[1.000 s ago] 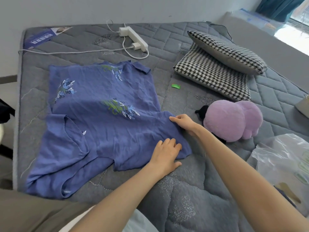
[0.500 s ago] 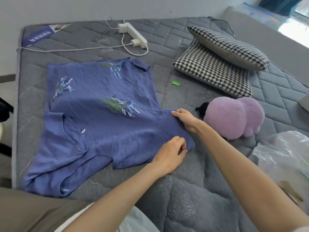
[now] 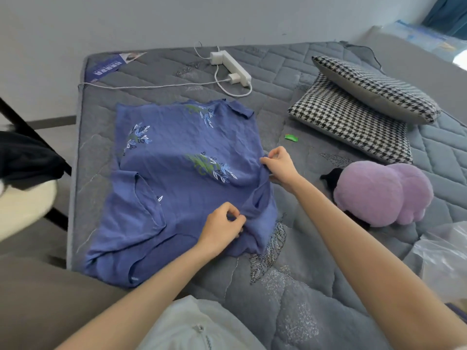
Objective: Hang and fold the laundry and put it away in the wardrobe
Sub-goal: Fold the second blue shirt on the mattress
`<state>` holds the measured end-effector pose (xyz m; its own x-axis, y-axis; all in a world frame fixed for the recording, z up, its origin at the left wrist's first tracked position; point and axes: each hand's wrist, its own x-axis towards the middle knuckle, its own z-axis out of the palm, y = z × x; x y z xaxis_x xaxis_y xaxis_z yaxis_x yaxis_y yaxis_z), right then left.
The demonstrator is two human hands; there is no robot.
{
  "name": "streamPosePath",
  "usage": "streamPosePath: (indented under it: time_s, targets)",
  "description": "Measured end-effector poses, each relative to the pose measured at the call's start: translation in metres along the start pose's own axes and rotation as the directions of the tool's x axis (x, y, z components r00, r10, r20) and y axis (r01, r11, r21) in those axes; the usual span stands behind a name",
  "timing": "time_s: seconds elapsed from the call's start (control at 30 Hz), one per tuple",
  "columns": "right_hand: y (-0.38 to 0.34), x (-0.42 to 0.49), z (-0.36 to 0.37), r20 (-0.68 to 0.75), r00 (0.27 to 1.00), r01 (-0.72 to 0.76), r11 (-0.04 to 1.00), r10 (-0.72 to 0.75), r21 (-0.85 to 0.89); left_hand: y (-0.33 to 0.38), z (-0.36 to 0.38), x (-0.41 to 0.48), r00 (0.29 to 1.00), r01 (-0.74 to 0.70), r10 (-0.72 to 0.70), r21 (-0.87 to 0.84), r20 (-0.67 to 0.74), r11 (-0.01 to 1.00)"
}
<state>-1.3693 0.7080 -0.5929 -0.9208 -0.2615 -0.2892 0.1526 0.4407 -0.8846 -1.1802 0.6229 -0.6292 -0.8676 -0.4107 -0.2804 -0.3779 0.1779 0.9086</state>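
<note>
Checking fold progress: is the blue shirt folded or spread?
Spread, not folded: the blue shirt lies flat on the mattress; left hand and right hand pinch its edge.

A: Bed surface?
B: Bare grey quilted mattress (image 3: 316,299), set against a plain pale wall (image 3: 151,24).
A: Right side?
B: Two houndstooth pillows (image 3: 353,122), stacked. Teal curtain (image 3: 447,13) in the far corner, daylight (image 3: 461,62) below it.

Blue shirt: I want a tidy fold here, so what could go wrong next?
The left hand and right hand each pinch only the right edge of the blue shirt; lifting it may drag the loose, wrinkled body askew. The opposite sleeve lies doubled over, so a crease could get folded in. The near corner sits at the mattress edge and might slide off.
</note>
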Motion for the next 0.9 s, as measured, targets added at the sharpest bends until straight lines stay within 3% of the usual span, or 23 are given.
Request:
streamPosePath:
  time_s: [0.1, 0.2, 0.3, 0.43, 0.5, 0.57, 0.73, 0.83, 0.9]
  targets:
    - [-0.011, -0.005, 0.035, 0.065, 0.998, 0.026, 0.997, -0.022, -0.067, -0.016, -0.032, 0.003, 0.997, 0.08, -0.08, 0.034, 0.01, 0.996]
    - [-0.014, -0.016, 0.061, 0.234, 0.972, 0.012, 0.999, -0.001, -0.045, -0.027, -0.053, 0.0, 0.988, 0.134, -0.142, 0.119, 0.058, 0.984]
    - [-0.013, -0.028, 0.068, 0.339, 0.932, 0.191, 0.968, -0.127, -0.161, -0.029, -0.075, -0.003, 0.983, 0.081, -0.122, 0.264, 0.141, 0.961]
    - [-0.002, -0.056, 0.057, 0.393, 0.837, 0.509, 0.804, -0.38, -0.306, -0.03, -0.121, -0.006, 0.995, -0.095, 0.087, 0.642, 0.045, 0.761]
    - [0.007, -0.075, 0.049, 0.512, 0.766, 0.593, 0.734, -0.388, -0.33, -0.035, -0.145, -0.01, 0.982, -0.159, 0.188, 0.682, 0.031, 0.714]
    - [0.017, -0.091, 0.043, 0.62, 0.704, 0.655, 0.652, -0.346, -0.38, -0.042, -0.165, -0.016, 0.968, -0.238, 0.219, 0.714, 0.12, 0.659]
    - [0.046, -0.126, 0.041, 0.782, 0.573, 0.783, 0.447, -0.245, -0.433, -0.058, -0.187, -0.032, 0.951, -0.275, 0.016, 0.817, 0.31, 0.507]
    - [0.06, -0.138, 0.051, 0.821, 0.514, 0.856, 0.208, -0.249, -0.473, -0.065, -0.184, -0.037, 0.917, -0.247, -0.193, 0.877, 0.349, 0.412]
    - [0.065, -0.143, 0.055, 0.808, 0.537, 0.839, 0.047, -0.242, -0.543, -0.067, -0.186, -0.04, 0.904, -0.257, -0.244, 0.903, 0.35, 0.345]
